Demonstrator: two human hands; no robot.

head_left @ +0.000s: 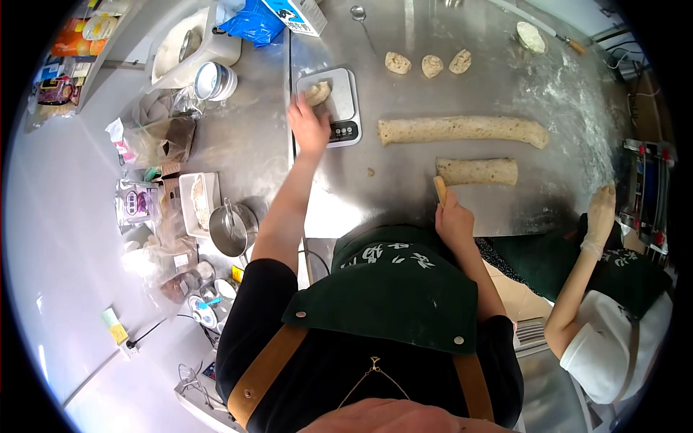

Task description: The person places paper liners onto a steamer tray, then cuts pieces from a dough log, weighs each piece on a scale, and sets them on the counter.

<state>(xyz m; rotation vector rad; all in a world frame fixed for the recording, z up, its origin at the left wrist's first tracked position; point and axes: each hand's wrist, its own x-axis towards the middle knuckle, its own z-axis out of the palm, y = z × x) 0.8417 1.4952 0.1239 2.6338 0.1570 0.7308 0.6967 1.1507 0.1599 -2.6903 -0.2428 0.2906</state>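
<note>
My left hand (309, 128) is over the kitchen scale (345, 97), thumb and fingers apart. Its fingertips reach the edge of a dough piece (317, 93) lying on the scale's plate. My right hand (455, 218) is closed around a tan-edged dough scraper (440, 190), held upright at the left end of a short dough log (478, 172); its blade can hardly be made out. Behind that log lies a longer dough log (462, 130). Three cut dough pieces (432, 66) sit in a row farther back. A small dough crumb (371, 172) rests near the scale.
A co-worker's gloved hand (600, 216) rests by the floury right side of the steel table (404, 202). At the back are a spoon (360, 16), a milk carton (299, 14) and a white lump (530, 37). On the left stand a flour bin (229, 50) and a metal pot (232, 229).
</note>
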